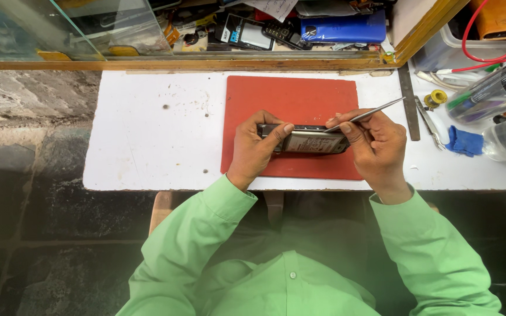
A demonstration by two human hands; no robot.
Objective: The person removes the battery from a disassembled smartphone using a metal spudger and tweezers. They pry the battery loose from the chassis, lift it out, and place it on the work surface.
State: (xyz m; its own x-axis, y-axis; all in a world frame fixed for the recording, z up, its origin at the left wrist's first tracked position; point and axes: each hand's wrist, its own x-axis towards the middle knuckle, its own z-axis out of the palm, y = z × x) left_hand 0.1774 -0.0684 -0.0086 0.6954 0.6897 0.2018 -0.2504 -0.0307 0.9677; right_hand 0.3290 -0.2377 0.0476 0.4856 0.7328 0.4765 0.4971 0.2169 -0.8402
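A dark mobile phone (310, 141) with a silvery face is held on edge above a red mat (291, 99). My left hand (254, 146) grips the phone's left end, thumb across its top. My right hand (375, 143) steadies the right end and pinches a thin metal pry tool (376, 111). The tool's tip rests at the phone's upper right edge and its handle points up to the right.
The mat lies on a white worktop (147, 134). A metal ruler (409, 102), tweezers (430, 124), a blue cloth (464, 141) and a solder spool (438, 97) lie to the right. Phones and a blue case (344, 28) crowd the wooden shelf behind. A glass panel (60, 26) stands at the back left.
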